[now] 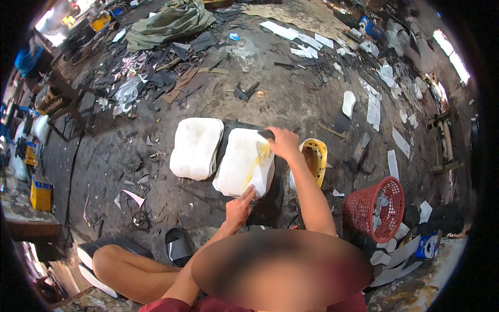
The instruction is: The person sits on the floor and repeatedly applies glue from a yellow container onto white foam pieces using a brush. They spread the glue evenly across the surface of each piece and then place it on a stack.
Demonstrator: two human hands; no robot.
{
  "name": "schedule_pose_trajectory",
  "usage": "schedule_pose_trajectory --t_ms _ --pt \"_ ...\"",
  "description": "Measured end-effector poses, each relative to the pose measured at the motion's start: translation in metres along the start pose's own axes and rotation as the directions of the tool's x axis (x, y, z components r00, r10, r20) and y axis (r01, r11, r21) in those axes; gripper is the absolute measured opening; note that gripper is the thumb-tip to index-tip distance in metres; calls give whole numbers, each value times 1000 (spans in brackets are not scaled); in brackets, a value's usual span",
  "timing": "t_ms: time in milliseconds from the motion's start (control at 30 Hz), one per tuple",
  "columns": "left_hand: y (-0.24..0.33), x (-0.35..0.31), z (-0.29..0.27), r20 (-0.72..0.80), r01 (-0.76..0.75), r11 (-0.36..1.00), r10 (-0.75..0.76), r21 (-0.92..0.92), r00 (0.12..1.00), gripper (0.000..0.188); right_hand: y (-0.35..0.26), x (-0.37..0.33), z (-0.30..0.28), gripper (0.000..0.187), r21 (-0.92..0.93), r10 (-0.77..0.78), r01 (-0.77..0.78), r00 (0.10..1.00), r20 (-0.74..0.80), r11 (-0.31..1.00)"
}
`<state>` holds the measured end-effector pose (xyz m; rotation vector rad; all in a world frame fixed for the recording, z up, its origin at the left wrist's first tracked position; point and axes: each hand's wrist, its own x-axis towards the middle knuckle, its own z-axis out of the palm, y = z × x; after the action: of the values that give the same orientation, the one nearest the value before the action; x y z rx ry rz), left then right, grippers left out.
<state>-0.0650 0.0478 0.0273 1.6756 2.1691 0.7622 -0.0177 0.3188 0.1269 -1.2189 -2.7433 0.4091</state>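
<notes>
Two stacks of white sheets with rounded corners lie side by side on a dark board on the floor: a left stack [196, 148] and a right stack [236, 158]. A streak of yellow glue [255, 169] runs down the right half of the right stack's top sheet. My right hand [285, 144], closed, grips a small dark spreader [266, 133] at that stack's far right corner. My left hand [240, 209] rests its outstretched fingertips on the near edge of the same stack. Beside my right forearm is a cut-open yellow container [323, 156] with brownish glue inside.
A red plastic basket [374, 208] holding scraps tilts at the right. Behind it lies a white sole-shaped piece [349, 104]. Dark offcuts and a grey-green cloth [169, 23] cover the far floor. Near my bent leg are a black sandal [178, 245] and a yellow-blue tin [41, 192].
</notes>
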Motion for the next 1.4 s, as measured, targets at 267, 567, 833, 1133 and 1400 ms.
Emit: schedule_pose_trajectory --t_ms 267,567,833,1133,1400 --pt "-10 -24 3 -298 441 627 -734 -642 610 46 -21 -62 49 30 136 -285 257 921 266 957" --pt "-21 -13 -4 214 306 -81 -876 -949 432 55 -56 -173 42 36 -24 -578 581 813 73 814" --pt "-2 1 -27 486 252 -419 -798 -872 356 62 -45 -140 -94 30 682 54 175 952 -301 710" --pt "42 51 -42 155 164 -90 -883 -982 444 51 -42 -123 -84 33 767 294 224 831 -473 601" --pt "-59 83 -114 -173 -152 117 -885 -981 432 51 -30 -125 -76 36 815 407 126 817 -408 565"
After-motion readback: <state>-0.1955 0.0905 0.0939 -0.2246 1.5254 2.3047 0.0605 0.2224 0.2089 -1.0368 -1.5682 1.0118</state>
